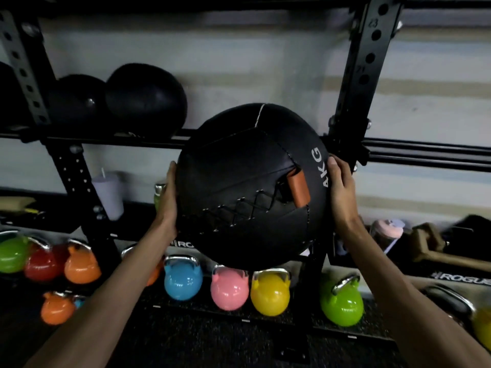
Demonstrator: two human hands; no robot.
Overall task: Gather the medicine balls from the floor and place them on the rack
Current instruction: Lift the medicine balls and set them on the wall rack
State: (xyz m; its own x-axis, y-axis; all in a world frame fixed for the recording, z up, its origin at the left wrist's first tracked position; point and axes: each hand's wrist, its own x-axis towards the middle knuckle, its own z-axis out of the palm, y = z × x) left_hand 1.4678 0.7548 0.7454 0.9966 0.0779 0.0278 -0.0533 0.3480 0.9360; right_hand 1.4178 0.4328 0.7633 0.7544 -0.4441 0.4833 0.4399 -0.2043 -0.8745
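A large black medicine ball (247, 181) marked "4KG", with laced stitching and a brown leather tab, is up in the air in front of the black rack's shelf rail (106, 140). My left hand (167, 200) presses flat against its left side and my right hand (340, 189) against its right side, fingers straight, carrying it between the palms. Two other black medicine balls (146, 98) (77, 102) sit on the shelf at the left. The held ball overlaps the rail just left of the right upright (358, 75).
Coloured kettlebells stand in a row on the floor below: green (13, 254), red, orange, blue (182, 280), pink, yellow, green (341, 304). A lilac tumbler (109, 192) and bottles sit on the low ledge. The rack's left upright (24, 67) slants by the shelved balls.
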